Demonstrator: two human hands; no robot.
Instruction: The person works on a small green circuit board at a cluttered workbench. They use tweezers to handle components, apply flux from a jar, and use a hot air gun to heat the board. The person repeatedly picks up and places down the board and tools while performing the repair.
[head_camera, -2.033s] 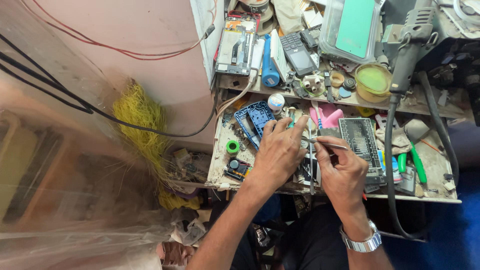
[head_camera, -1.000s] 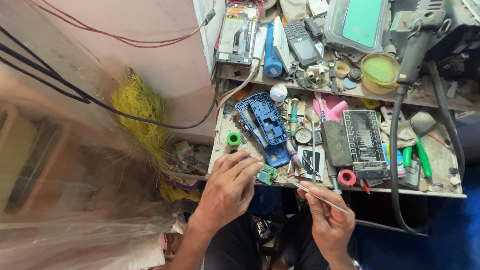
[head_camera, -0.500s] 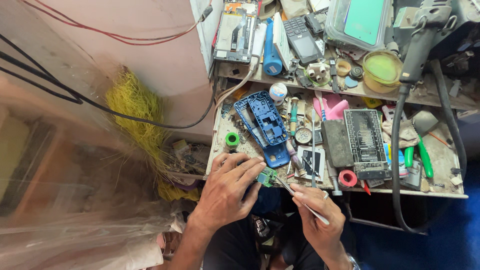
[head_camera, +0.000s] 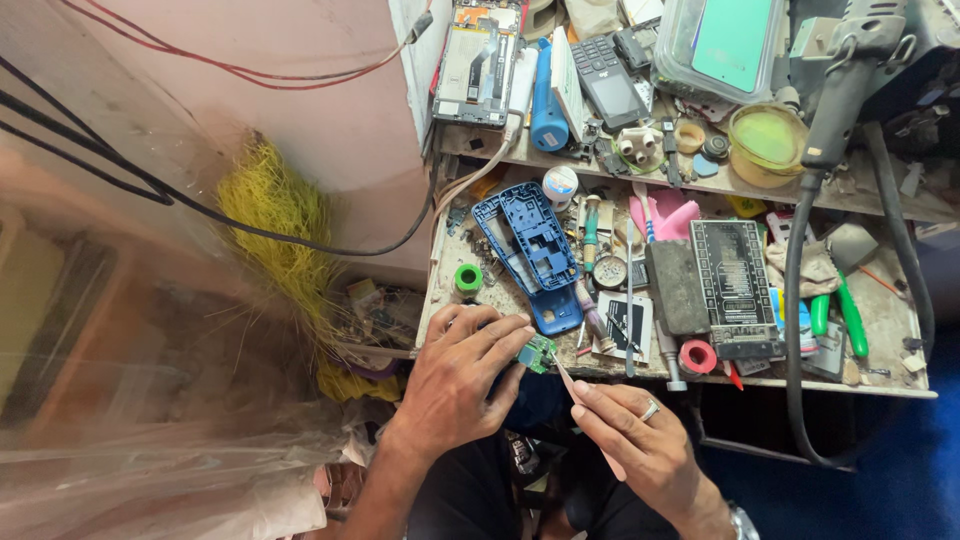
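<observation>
at the near edge of the cluttered workbench (head_camera: 880, 310), the left hand (head_camera: 455, 385) pinches a small green circuit board (head_camera: 537, 352) in its fingertips. the right hand (head_camera: 640, 440) is closed around a thin pale tool (head_camera: 585, 415), tip at the board. just beyond lies a blue phone shell (head_camera: 530, 245); a green tape roll (head_camera: 468, 278) to its left. far right, a clear lidded box (head_camera: 725, 45) holds a green slab.

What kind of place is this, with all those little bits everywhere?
It looks like a phone repair bench. A blue plastic phone frame lies opened up, an opened phone with its insides showing leans at the back, and the left hand holds a small green circuit board while the right hand pokes it with a thin tool.
</observation>
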